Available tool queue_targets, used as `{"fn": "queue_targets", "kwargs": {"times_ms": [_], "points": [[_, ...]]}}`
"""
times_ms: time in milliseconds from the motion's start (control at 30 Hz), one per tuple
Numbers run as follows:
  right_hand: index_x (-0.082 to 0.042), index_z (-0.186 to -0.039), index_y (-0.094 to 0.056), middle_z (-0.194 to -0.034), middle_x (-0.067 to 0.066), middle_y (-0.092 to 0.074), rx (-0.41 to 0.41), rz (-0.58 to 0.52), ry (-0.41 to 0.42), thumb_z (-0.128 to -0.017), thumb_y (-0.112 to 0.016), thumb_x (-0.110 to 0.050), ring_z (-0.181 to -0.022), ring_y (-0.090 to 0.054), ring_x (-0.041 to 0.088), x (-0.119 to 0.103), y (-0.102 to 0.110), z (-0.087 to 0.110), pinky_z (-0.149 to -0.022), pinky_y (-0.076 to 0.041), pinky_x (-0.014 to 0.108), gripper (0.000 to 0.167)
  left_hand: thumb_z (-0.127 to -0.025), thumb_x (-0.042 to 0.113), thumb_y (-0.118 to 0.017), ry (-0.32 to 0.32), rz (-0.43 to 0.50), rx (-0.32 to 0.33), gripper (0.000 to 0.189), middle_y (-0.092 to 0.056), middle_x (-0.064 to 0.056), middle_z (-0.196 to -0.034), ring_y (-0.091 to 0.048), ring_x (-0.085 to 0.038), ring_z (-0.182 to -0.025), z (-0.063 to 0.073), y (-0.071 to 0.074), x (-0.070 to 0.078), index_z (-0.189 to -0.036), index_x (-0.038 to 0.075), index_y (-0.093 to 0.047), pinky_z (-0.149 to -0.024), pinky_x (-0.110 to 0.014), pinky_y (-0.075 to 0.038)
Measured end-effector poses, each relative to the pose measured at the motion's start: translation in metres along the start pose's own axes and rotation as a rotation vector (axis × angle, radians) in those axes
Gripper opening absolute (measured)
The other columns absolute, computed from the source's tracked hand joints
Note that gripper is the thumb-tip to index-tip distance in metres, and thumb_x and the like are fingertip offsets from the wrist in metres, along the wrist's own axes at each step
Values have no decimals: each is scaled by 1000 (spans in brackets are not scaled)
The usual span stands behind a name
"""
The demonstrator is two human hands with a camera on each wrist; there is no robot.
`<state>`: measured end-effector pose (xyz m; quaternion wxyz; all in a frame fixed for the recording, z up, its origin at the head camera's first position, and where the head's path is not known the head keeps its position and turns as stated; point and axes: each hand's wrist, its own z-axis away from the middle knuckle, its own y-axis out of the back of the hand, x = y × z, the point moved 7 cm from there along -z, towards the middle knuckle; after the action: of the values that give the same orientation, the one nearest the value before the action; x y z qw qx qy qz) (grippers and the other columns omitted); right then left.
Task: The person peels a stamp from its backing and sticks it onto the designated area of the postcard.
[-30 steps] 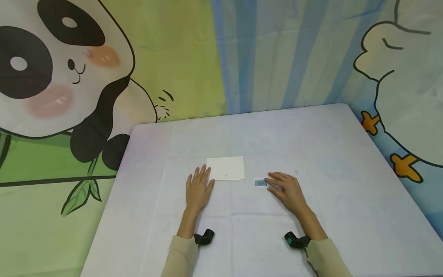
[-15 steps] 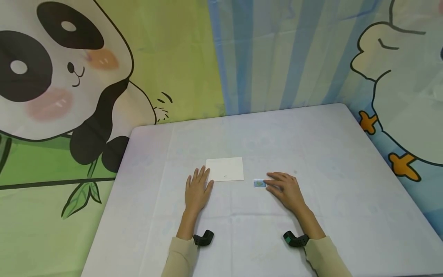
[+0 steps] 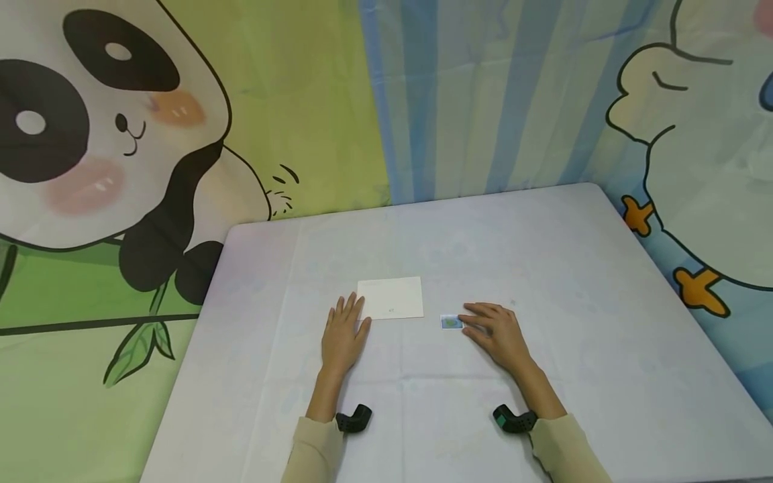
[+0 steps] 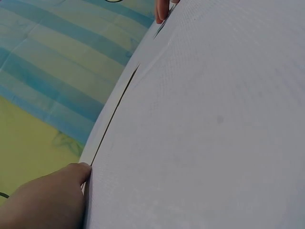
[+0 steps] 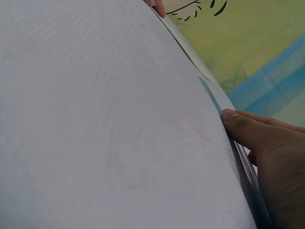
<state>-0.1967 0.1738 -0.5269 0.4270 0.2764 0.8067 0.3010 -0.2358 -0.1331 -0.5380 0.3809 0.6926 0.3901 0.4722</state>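
Observation:
A blank white card (image 3: 391, 295) with a tiny mark near its lower edge lies flat on the white-covered table. My left hand (image 3: 341, 343) rests palm down at its left side, fingers straight, fingertips and thumb right at the card's edge. To the card's right is a small blue and green stamp (image 3: 450, 322) with a white border. My right hand (image 3: 498, 334) has its loosely bent fingertips and thumb at the stamp's right end, covering part of it. In the right wrist view the thumb tip touches the near side of the stamp (image 5: 210, 93).
The white tablecloth (image 3: 483, 248) has faint creases. A cartoon panda backdrop (image 3: 151, 154) stands behind the table at left, with a striped backdrop (image 3: 459, 100) and a white bird picture (image 3: 712, 188) to the right. Black wrist devices (image 3: 354, 419) sit on both wrists.
The head view has tilted and shifted slightly. Both hands, the card and the stamp keep their places on the table.

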Motion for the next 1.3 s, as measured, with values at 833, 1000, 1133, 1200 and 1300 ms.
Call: {"fn": "queue_targets", "kwargs": {"times_ms": [833,1000,1133,1200,1300], "points": [[-16,-99,-74,-119,3,-61,23,4,6,-78,-74,-22,-111,-49,25,1,1,2,-89,-31,50,22,-93,36,-51,-22,-19,22,51,-35,-8,-144,-24,-31,-135,1,-1,1,-138,13,-44,-108,-48,-15],[-15,-105,-71,-117,3,-62,27,22,27,-76,-75,-26,-110,-50,26,-1,2,2,-89,-32,50,32,-94,36,-51,-24,-21,16,51,-35,-8,-145,-24,-31,-135,1,-2,0,-138,14,-43,-108,-47,-15],[-16,-114,-67,-118,1,-61,4,41,21,-75,-76,-33,-110,-49,25,-1,1,1,-89,-31,50,44,-93,37,-51,-23,-19,17,51,-34,-8,-145,-24,-31,-135,1,-2,0,-138,14,-43,-108,-47,-14],[-17,-116,-66,-119,1,-60,-10,51,16,-76,-75,-34,-110,-48,24,0,0,0,-88,-31,50,45,-93,37,-51,-23,-18,19,51,-34,-8,-145,-24,-31,-135,1,-1,0,-138,13,-43,-108,-47,-15],[-16,-116,-66,-120,1,-59,-28,48,14,-76,-75,-33,-111,-47,25,0,0,-1,-88,-30,50,44,-94,37,-51,-24,-11,20,51,-34,-8,-145,-23,-31,-135,1,-1,1,-139,14,-43,-108,-47,-14]]}}
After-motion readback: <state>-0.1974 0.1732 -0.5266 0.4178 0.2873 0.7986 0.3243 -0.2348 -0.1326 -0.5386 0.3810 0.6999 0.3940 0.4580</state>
